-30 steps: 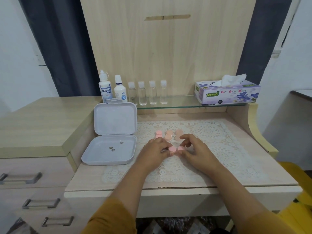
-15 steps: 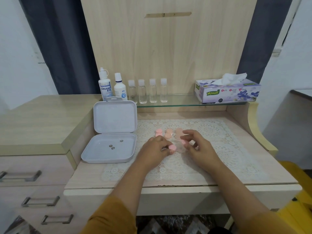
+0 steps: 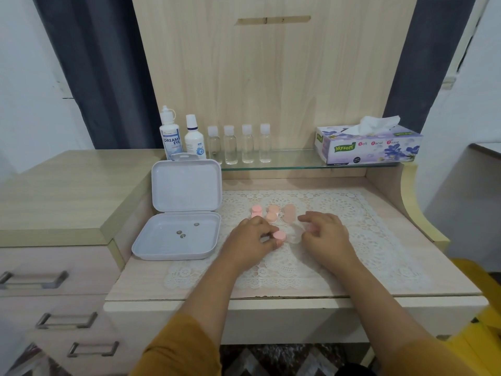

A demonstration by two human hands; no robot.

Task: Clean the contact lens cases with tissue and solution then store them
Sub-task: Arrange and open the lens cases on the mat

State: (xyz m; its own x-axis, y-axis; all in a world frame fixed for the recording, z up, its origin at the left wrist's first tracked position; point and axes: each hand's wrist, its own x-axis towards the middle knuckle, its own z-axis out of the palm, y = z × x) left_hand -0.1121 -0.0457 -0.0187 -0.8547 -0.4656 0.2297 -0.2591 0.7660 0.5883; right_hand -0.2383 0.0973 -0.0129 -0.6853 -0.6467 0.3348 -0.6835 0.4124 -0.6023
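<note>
A contact lens case lies on the lace mat between my hands, with a pink cap (image 3: 279, 236) on its left well and its clear right well (image 3: 294, 235) uncovered. My left hand (image 3: 250, 241) grips the case at the capped end. Just to the right, my right hand (image 3: 326, 234) pinches the other pink cap (image 3: 311, 228), lifted off the case. Three more cases stand behind: pink (image 3: 256, 211), peach (image 3: 272, 213) and pale (image 3: 289, 213). The solution bottles (image 3: 169, 137) and tissue box (image 3: 368, 147) stand on the glass shelf.
An open white storage box (image 3: 176, 240) sits left of the mat with its lid (image 3: 186, 185) upright and three small round metal pieces inside. Several small clear bottles (image 3: 239, 145) line the shelf. Drawers are at the left, and a yellow seat at the lower right.
My right hand has taken the right-hand cap off the case and moved it a little to the right. My left hand keeps holding the case in place.
</note>
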